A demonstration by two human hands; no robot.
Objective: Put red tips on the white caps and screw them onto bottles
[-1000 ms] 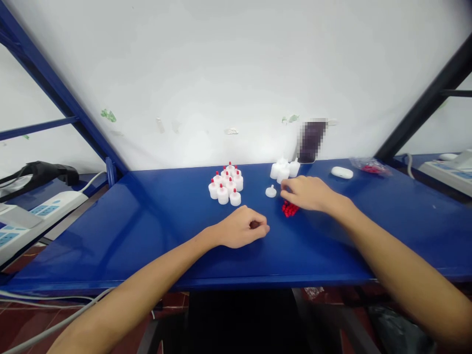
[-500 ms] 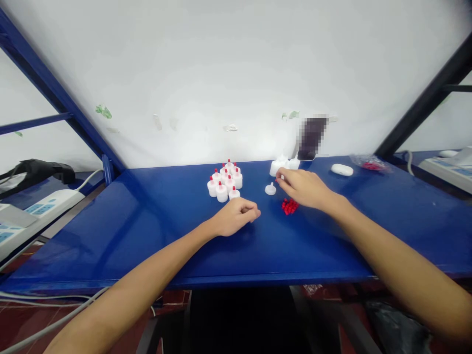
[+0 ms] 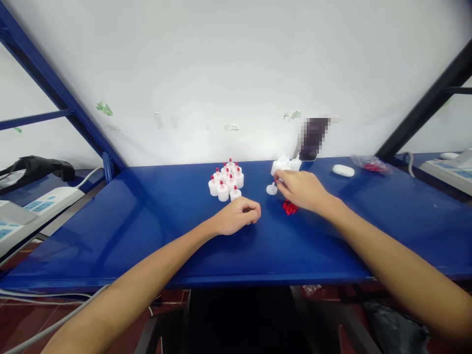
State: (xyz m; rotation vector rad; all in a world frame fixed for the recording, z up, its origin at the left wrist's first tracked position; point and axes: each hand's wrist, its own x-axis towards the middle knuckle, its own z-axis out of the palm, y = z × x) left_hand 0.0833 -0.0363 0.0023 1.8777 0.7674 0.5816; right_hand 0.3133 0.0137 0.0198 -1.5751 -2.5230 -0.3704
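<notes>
My right hand point(image 3: 300, 189) pinches a small red cap point(image 3: 275, 181) between thumb and index finger. The red cap is at the spout of a white nozzle lid point(image 3: 272, 190) standing on the table; whether it sits fully on the spout I cannot tell. Below that hand lies a small heap of red caps point(image 3: 290, 207). My left hand point(image 3: 239, 215) rests on the blue table, fingers curled into a loose fist with nothing visible in it. Just beyond it stand several white nozzle lids point(image 3: 222, 191) topped with red caps, grouped together.
More white nozzle lids point(image 3: 283, 164), without visible red caps, stand behind my right hand. A dark phone point(image 3: 313, 137) leans on the wall. To the right lie a white earbud case point(image 3: 343, 170) and a clear bag with red pieces point(image 3: 372, 165). Power strips point(image 3: 44, 206) stand left of the table point(image 3: 147, 236).
My right hand has moved slightly left and down, bringing the red cap from beside the spout to its tip. My left hand has stayed in place.
</notes>
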